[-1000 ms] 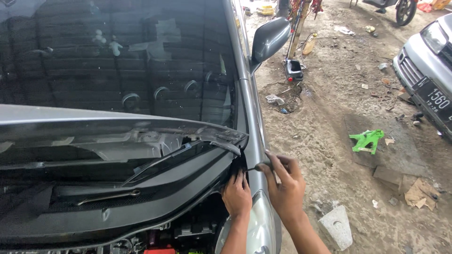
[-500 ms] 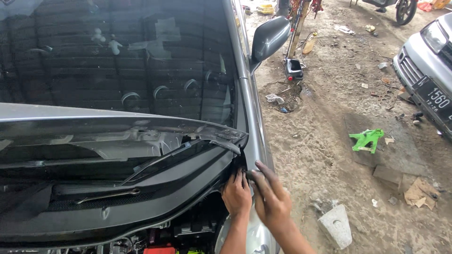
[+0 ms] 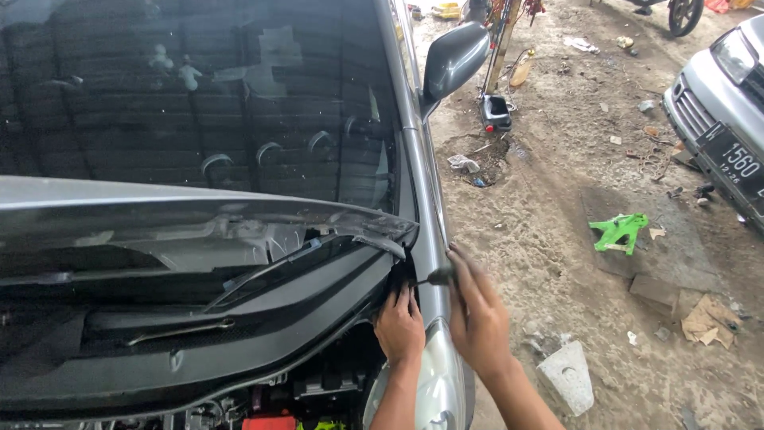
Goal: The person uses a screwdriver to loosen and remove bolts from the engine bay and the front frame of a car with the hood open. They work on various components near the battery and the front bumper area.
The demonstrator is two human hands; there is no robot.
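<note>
Head cam: left hand point(image 3: 400, 325) fingers pressed on black cowl trim point(image 3: 239, 334), right hand point(image 3: 477, 314) gripping small dark tool point(image 3: 436, 276) w/ fingers curled.

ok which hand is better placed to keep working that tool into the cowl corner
Right. The right hand already grips the dark-handled tool, aimed at the cowl corner under the raised hood. The left hand lies flat on the trim below, apparently steadying it.

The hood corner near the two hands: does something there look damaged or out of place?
Yes. The raised hood has a bent, ragged corner just above the left hand, not a clean edge. The right hand holds a small dark tool beside it. Scraps and a green plastic piece litter the dirt ground.
</note>
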